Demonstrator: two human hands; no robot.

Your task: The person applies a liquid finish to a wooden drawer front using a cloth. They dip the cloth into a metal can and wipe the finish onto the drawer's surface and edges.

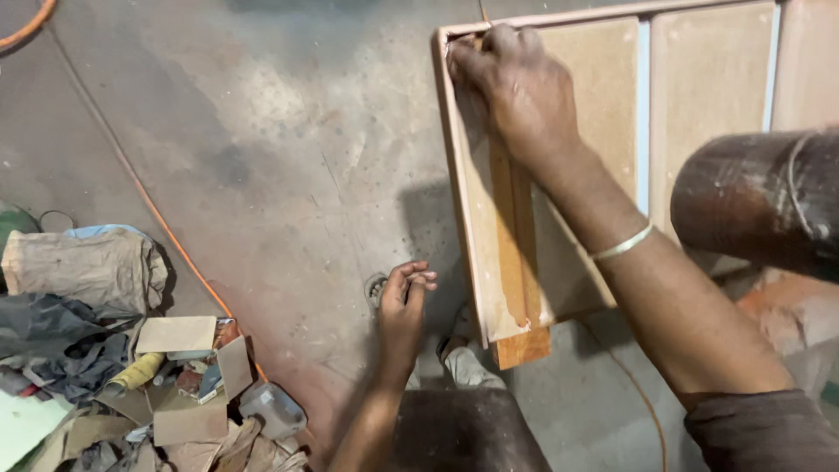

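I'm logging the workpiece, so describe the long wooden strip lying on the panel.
The wooden strip is a long, narrow, orange-brown batten of bare wood. It lies flat along the framed panel, near its left edge. Its near end overhangs the panel's lower edge; its far end sits under the right hand, which presses on it.

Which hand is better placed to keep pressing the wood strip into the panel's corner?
Right, likely. The right hand already rests on the top end of the wood strip at the panel corner. The left hand hangs off the panel's edge over the floor, fingers curled, holding nothing.
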